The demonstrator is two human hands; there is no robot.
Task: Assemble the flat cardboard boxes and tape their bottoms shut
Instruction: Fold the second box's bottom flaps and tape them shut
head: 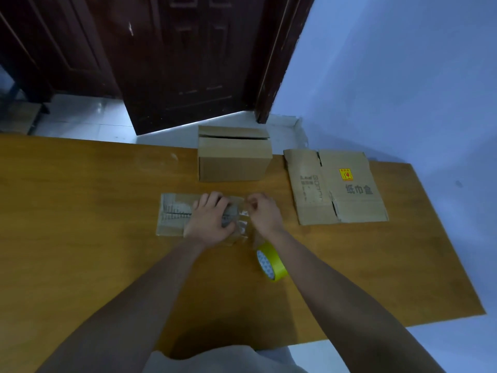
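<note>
Small flat printed cardboard box lies mid-table on the orange wooden table; left hand presses it, fingers curled over the top; right hand seems to pinch clear tape at its end; yellow tape roll just beside; judgement: hold the strip taut, smooth along the seam.

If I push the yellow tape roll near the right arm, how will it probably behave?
The yellow tape roll seems to stand on its edge on the wooden table, so a push would likely make it roll or topple flat. Its round, smooth rim suggests it is rigid, and its hollow core suggests it is probably fairly light.
</note>
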